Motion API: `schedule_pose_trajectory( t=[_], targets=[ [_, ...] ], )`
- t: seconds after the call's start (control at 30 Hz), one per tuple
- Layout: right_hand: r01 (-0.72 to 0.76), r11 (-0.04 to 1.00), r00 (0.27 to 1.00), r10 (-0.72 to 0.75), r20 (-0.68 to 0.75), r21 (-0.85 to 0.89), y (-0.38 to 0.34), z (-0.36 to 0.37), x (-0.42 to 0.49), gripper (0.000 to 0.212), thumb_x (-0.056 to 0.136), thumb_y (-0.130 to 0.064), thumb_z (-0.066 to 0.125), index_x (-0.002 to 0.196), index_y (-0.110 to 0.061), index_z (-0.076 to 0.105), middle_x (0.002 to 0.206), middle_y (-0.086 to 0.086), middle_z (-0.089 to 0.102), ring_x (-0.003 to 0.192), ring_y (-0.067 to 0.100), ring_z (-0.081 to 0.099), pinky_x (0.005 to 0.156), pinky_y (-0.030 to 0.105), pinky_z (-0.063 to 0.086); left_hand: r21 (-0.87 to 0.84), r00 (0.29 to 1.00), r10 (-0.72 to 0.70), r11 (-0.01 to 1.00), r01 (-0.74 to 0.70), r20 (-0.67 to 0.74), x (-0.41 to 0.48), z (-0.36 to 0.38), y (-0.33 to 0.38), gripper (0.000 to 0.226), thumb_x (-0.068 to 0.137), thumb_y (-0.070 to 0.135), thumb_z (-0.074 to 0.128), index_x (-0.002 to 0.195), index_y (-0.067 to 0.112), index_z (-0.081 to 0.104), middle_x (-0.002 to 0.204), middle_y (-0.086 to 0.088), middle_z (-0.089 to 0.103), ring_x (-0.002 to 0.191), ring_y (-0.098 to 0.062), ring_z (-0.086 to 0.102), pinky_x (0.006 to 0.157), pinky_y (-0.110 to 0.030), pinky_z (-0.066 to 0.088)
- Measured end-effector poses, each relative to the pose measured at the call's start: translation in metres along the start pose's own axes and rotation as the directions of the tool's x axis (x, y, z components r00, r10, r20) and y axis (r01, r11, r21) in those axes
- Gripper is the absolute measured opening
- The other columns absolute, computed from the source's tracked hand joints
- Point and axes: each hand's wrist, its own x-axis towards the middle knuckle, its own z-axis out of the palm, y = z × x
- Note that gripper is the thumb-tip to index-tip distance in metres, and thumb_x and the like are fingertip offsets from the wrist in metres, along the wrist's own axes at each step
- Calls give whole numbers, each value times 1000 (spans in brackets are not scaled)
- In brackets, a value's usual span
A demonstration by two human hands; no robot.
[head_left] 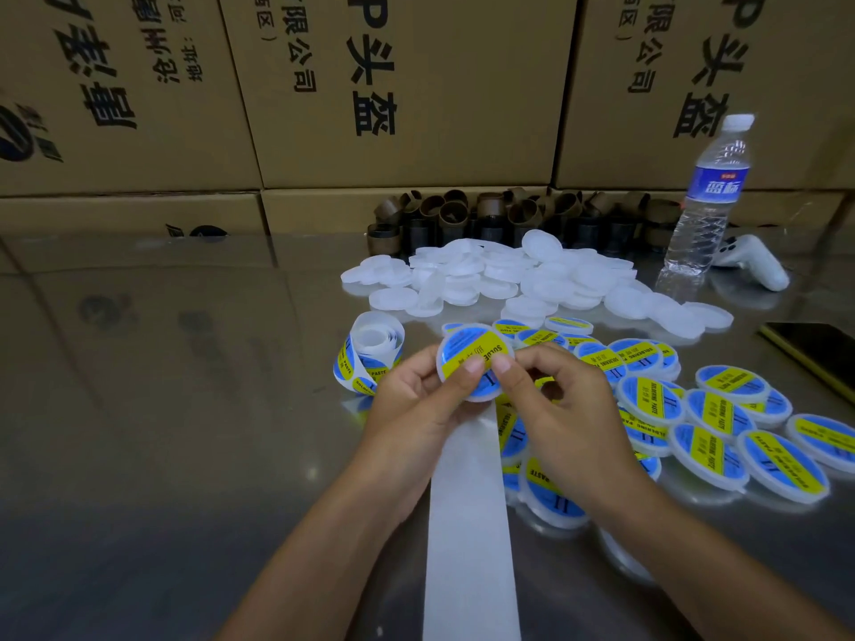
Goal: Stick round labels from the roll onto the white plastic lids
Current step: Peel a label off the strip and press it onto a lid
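Observation:
Both hands hold one white lid (469, 351) with a blue and yellow round label on it, above the table's middle. My left hand (416, 400) grips its left edge, thumb pressing the label. My right hand (550, 400) pinches its right edge, thumb on the label too. The label roll (368, 356) stands just left of my left hand. Its bare backing strip (467, 525) runs toward me between my forearms. A heap of plain white lids (523, 275) lies behind. Several labelled lids (712, 414) spread to the right.
Cardboard boxes (407, 90) wall the back of the shiny metal table (162, 409). Several brown empty roll cores (490, 215) line the back. A water bottle (710, 196), a white game controller (754, 259) and a phone (819, 353) are at the right.

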Motion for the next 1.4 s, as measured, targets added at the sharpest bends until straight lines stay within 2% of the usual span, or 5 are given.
schedule_pose_trajectory(
  t=[0.67, 0.87, 1.0, 1.23, 1.4],
  targets=[
    [-21, 990, 996, 33, -87, 138, 0, -1, -1, 7, 87, -21, 63, 83, -27, 65, 64, 15, 64, 70, 38, 61, 67, 47, 52, 124, 998, 38, 991, -43, 44, 2, -4, -4, 42, 65, 20, 72, 107, 13, 68, 104, -7, 73, 97, -17, 68, 84, -24, 54],
    [-10, 997, 994, 18, -109, 81, 4, -2, 1, 11, 89, -18, 61, 81, -25, 64, 51, 0, 56, 48, 13, 51, 51, 28, 45, 143, 999, 32, 989, -38, 40, 2, -3, -3, 35, 75, 24, 64, 107, 11, 67, 98, -6, 74, 86, -11, 69, 74, -23, 55],
    [-21, 995, 994, 31, -101, 98, 3, -2, 0, 8, 87, -20, 62, 80, -24, 63, 53, 5, 57, 53, 17, 53, 55, 38, 47, 116, 1000, 9, 993, -12, 24, 2, -2, -2, 32, 81, 28, 54, 105, 11, 68, 99, -7, 74, 89, -13, 70, 77, -26, 57],
    [0, 1000, 1000, 0, 1, 15, 4, -1, -2, 22, 78, -17, 73, 96, -23, 62, 65, 5, 64, 64, 11, 60, 61, 15, 44, 93, 999, 22, 996, -18, -42, 1, 1, 2, 38, 85, 26, 51, 111, 1, 64, 110, -23, 68, 107, -38, 64, 97, -46, 50],
    [4, 1000, 1000, -4, -4, 16, 3, -1, 0, 20, 81, -18, 71, 98, -23, 62, 68, 4, 66, 69, 15, 63, 66, 25, 49, 133, 998, 31, 991, -24, -52, 1, 1, 3, 35, 85, 27, 53, 107, 3, 67, 104, -16, 72, 97, -30, 67, 87, -36, 54]
  ],
)
